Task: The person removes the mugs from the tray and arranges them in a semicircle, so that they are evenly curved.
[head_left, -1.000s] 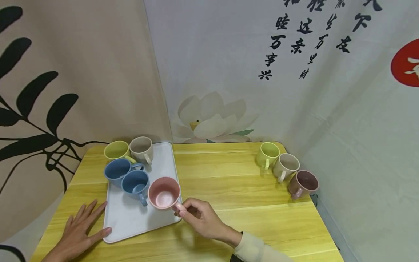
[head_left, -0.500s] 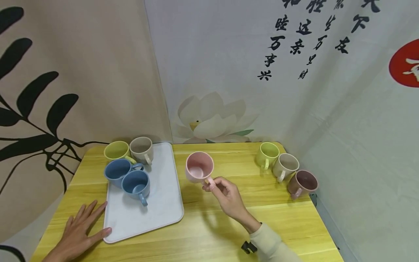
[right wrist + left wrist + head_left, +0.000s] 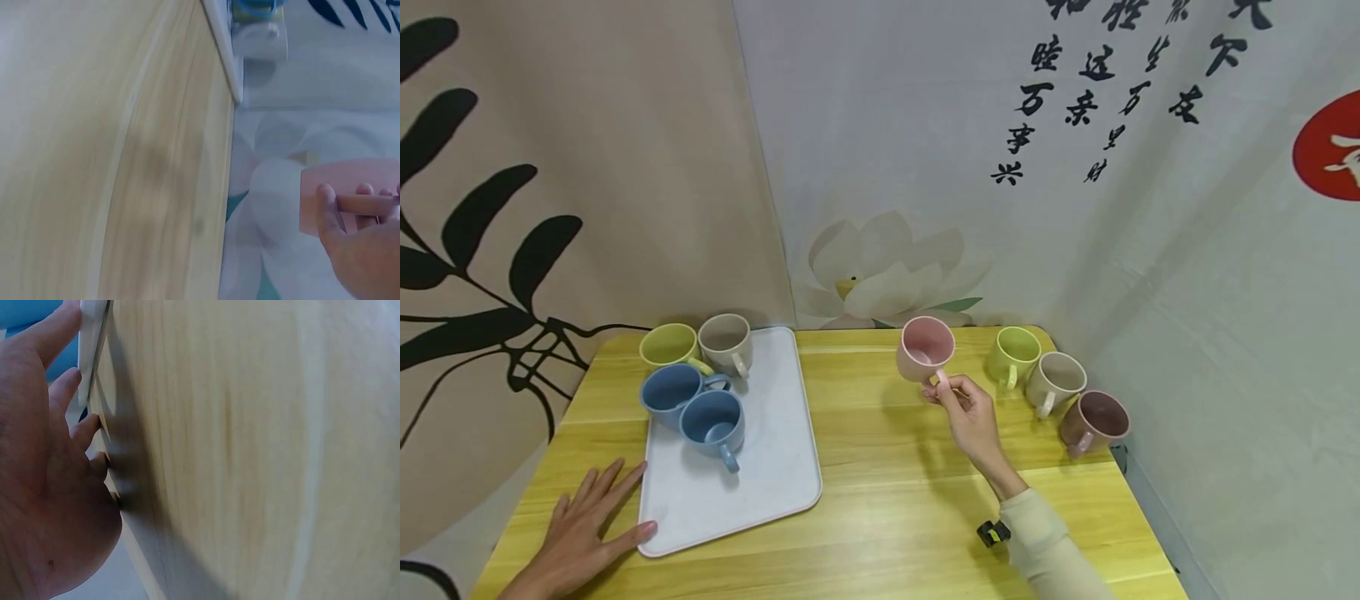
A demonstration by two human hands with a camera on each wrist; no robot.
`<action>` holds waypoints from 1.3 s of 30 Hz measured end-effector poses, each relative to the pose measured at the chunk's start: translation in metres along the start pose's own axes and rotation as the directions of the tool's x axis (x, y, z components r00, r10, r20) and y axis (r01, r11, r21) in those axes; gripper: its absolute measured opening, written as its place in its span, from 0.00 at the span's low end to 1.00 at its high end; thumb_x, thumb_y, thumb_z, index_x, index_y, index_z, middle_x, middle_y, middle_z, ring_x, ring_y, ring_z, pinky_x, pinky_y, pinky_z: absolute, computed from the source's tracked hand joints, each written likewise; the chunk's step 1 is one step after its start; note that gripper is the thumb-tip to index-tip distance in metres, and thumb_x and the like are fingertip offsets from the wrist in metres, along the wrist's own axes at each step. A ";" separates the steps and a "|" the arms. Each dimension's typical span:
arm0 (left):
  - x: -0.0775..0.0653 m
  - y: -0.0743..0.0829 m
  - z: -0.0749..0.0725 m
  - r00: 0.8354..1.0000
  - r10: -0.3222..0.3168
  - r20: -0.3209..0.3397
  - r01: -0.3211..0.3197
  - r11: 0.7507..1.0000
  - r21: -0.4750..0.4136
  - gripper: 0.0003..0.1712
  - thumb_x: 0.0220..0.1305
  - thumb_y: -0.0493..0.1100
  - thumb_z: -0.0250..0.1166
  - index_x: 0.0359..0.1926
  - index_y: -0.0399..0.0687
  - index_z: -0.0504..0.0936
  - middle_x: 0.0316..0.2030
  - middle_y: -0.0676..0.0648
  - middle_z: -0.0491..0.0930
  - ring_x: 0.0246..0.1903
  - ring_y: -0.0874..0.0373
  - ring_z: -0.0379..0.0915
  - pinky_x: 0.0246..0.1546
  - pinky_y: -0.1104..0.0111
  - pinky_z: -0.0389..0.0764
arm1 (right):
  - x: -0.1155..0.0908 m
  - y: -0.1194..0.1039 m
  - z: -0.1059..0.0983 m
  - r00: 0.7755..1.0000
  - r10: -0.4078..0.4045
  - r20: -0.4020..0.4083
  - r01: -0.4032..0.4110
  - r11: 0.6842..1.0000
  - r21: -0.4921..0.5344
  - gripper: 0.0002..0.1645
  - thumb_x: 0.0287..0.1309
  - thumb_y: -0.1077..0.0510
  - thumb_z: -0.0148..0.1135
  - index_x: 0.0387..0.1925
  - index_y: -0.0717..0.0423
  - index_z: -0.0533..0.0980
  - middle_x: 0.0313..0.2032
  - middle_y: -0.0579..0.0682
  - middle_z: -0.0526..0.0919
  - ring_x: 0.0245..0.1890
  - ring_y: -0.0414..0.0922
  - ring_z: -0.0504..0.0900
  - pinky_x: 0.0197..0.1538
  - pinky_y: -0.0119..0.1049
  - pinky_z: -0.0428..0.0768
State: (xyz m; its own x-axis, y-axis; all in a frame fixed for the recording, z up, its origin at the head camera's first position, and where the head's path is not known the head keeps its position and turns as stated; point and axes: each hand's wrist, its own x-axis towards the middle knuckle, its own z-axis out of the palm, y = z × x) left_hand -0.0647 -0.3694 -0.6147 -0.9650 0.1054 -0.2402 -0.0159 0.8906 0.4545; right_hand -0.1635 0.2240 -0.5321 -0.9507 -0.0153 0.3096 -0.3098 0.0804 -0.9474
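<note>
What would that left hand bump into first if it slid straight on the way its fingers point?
The white tray: the left hand seems to be touching its edge. Beyond that edge, a blue mug might come next, though depth is hard to judge.

Bright, soft light across the desk [image 3: 872,417], with a pale sheen toward its near edge! The right hand [image 3: 972,419] throws a faint, blurry shadow; a darker one spreads beside the left hand [image 3: 582,527]. Head view's crisp; both wrist views look hazy, soft, washed-out.
</note>
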 end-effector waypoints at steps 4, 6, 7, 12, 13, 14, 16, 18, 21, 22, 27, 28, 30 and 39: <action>-0.001 0.000 0.001 1.000 0.001 -0.001 -0.001 1.000 0.004 0.62 0.76 0.75 0.65 0.92 0.47 0.49 0.85 0.14 0.43 0.80 0.02 0.27 0.69 0.07 0.28 | 0.008 0.009 -0.011 0.997 0.042 -0.059 -0.043 0.999 -0.016 0.16 0.85 0.65 0.60 0.49 0.82 0.78 0.49 0.81 0.87 0.46 0.43 0.97 0.60 0.43 0.95; -0.001 0.000 0.001 1.000 -0.003 0.001 0.003 1.000 0.003 0.63 0.75 0.75 0.66 0.92 0.47 0.49 0.85 0.14 0.43 0.80 0.03 0.26 0.69 0.06 0.28 | 0.012 0.014 -0.015 0.994 0.067 -0.089 -0.068 0.998 -0.017 0.14 0.84 0.67 0.59 0.49 0.81 0.78 0.49 0.81 0.87 0.47 0.48 0.98 0.60 0.43 0.95; 0.000 0.000 0.001 1.000 -0.004 0.002 0.004 1.000 0.004 0.63 0.76 0.75 0.65 0.92 0.47 0.49 0.85 0.14 0.43 0.80 0.03 0.26 0.69 0.06 0.28 | 0.014 0.016 -0.017 0.992 0.078 -0.104 -0.079 0.997 -0.014 0.13 0.84 0.68 0.59 0.49 0.81 0.78 0.49 0.80 0.87 0.47 0.51 0.98 0.60 0.43 0.95; 0.001 0.000 -0.001 1.000 -0.014 0.012 0.014 1.000 0.005 0.63 0.75 0.76 0.65 0.92 0.47 0.49 0.85 0.14 0.43 0.80 0.03 0.25 0.68 0.06 0.27 | 0.021 0.027 -0.026 0.980 0.116 -0.161 -0.119 0.993 -0.010 0.15 0.85 0.66 0.59 0.50 0.81 0.78 0.51 0.80 0.86 0.49 0.57 0.97 0.61 0.45 0.95; 0.001 0.001 -0.001 1.000 -0.016 0.014 0.016 1.000 0.006 0.63 0.75 0.76 0.65 0.92 0.48 0.49 0.85 0.14 0.43 0.80 0.03 0.25 0.68 0.07 0.27 | 0.022 0.029 -0.027 0.978 0.121 -0.167 -0.124 0.992 -0.007 0.15 0.86 0.65 0.59 0.51 0.81 0.78 0.52 0.81 0.86 0.50 0.57 0.97 0.61 0.45 0.95; 0.001 0.000 -0.001 1.000 -0.016 0.015 0.016 1.000 0.007 0.63 0.75 0.76 0.65 0.92 0.48 0.49 0.85 0.14 0.43 0.80 0.03 0.25 0.68 0.07 0.27 | 0.023 0.031 -0.028 0.977 0.127 -0.173 -0.130 0.991 -0.009 0.16 0.86 0.64 0.59 0.51 0.80 0.78 0.52 0.80 0.86 0.50 0.56 0.97 0.61 0.45 0.95; 0.001 0.000 0.000 1.000 -0.017 0.015 0.016 1.000 0.009 0.63 0.75 0.76 0.65 0.92 0.48 0.49 0.85 0.14 0.43 0.80 0.03 0.26 0.68 0.07 0.27 | 0.026 0.034 -0.031 0.973 0.138 -0.185 -0.142 0.990 -0.005 0.17 0.86 0.63 0.59 0.51 0.80 0.78 0.53 0.79 0.86 0.50 0.54 0.97 0.62 0.45 0.94; 0.001 0.000 0.000 1.000 -0.016 0.013 0.016 1.000 0.012 0.63 0.75 0.76 0.65 0.92 0.48 0.49 0.85 0.14 0.43 0.80 0.03 0.26 0.68 0.06 0.28 | 0.028 0.038 -0.033 0.968 0.156 -0.198 -0.158 0.987 0.003 0.17 0.86 0.63 0.59 0.51 0.80 0.78 0.53 0.78 0.86 0.49 0.51 0.97 0.63 0.44 0.94; 0.000 0.000 0.000 1.000 -0.013 0.010 0.013 1.000 0.014 0.63 0.75 0.76 0.65 0.92 0.48 0.49 0.85 0.14 0.44 0.80 0.03 0.27 0.68 0.06 0.29 | 0.031 0.044 -0.035 0.960 0.179 -0.217 -0.179 0.984 0.020 0.17 0.86 0.62 0.59 0.51 0.80 0.78 0.53 0.78 0.86 0.48 0.46 0.96 0.64 0.45 0.93; 0.000 0.000 0.000 1.000 -0.011 0.009 0.011 1.000 0.016 0.63 0.75 0.76 0.65 0.92 0.48 0.49 0.85 0.14 0.44 0.80 0.02 0.28 0.68 0.06 0.29 | 0.032 0.045 -0.036 0.957 0.186 -0.222 -0.185 0.982 0.023 0.17 0.86 0.62 0.59 0.51 0.80 0.78 0.54 0.79 0.86 0.48 0.47 0.96 0.65 0.46 0.93; -0.001 0.002 0.000 1.000 -0.006 0.005 0.006 1.000 0.016 0.62 0.75 0.75 0.65 0.92 0.47 0.50 0.85 0.15 0.44 0.80 0.02 0.29 0.68 0.06 0.30 | 0.038 0.054 -0.038 0.943 0.214 -0.256 -0.217 0.976 0.016 0.17 0.87 0.61 0.58 0.50 0.78 0.78 0.57 0.81 0.85 0.51 0.52 0.96 0.65 0.46 0.93; -0.002 0.002 0.000 1.000 -0.004 0.003 0.004 1.000 0.016 0.62 0.76 0.75 0.65 0.92 0.47 0.50 0.85 0.15 0.44 0.80 0.02 0.29 0.68 0.06 0.30 | 0.039 0.055 -0.038 0.939 0.221 -0.262 -0.227 0.974 0.010 0.17 0.87 0.61 0.58 0.50 0.78 0.78 0.57 0.81 0.85 0.51 0.53 0.96 0.65 0.46 0.93; -0.002 0.002 -0.001 1.000 0.000 -0.001 0.000 1.000 0.014 0.62 0.76 0.75 0.65 0.92 0.47 0.51 0.85 0.15 0.44 0.80 0.03 0.29 0.69 0.06 0.30 | 0.040 0.057 -0.039 0.932 0.236 -0.274 -0.246 0.969 -0.002 0.17 0.87 0.61 0.58 0.50 0.76 0.78 0.57 0.80 0.86 0.52 0.55 0.95 0.66 0.46 0.93; -0.001 0.002 -0.003 1.000 -0.001 -0.001 0.001 1.000 0.018 0.61 0.76 0.74 0.65 0.92 0.47 0.51 0.85 0.15 0.45 0.80 0.03 0.31 0.69 0.06 0.31 | 0.046 0.065 -0.041 0.905 0.270 -0.328 -0.303 0.952 -0.053 0.16 0.87 0.59 0.58 0.51 0.73 0.80 0.58 0.77 0.88 0.50 0.50 0.94 0.65 0.45 0.93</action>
State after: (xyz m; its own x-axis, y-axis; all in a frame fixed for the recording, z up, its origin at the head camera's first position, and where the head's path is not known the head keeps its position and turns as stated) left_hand -0.0641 -0.3692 -0.6112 -0.9651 0.1045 -0.2401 -0.0120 0.8984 0.4391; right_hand -0.2273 0.2689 -0.5760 -0.9410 0.3344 0.0514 -0.0065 0.1343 -0.9909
